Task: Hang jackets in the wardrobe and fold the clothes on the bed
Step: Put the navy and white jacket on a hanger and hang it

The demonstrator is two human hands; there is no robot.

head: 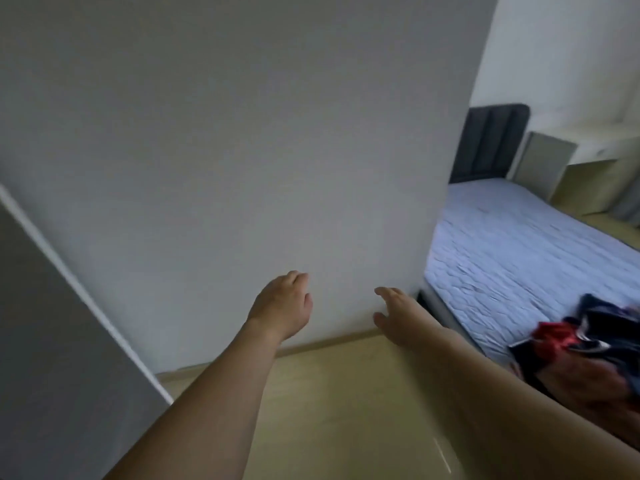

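- Blue quilted bed (512, 251) is lying at right, with dark and red clothes (581, 337) sitting heaped on its near corner.
- Left hand (282, 306) and right hand (398, 315) are reaching toward a white wall (225, 150), fingers relaxed, holding nothing.

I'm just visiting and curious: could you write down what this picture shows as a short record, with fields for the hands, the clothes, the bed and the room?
left hand: left hand raised before the white wall, fingers relaxed, holding nothing
right hand: right hand stretched forward beside it, fingers open, holding nothing
clothes: a dark blue and red pile of clothes lies unfolded on the near end of the bed
bed: bed on the right, pale blue quilted cover, dark headboard
floor: light wood floor
wardrobe: cannot tell from this view
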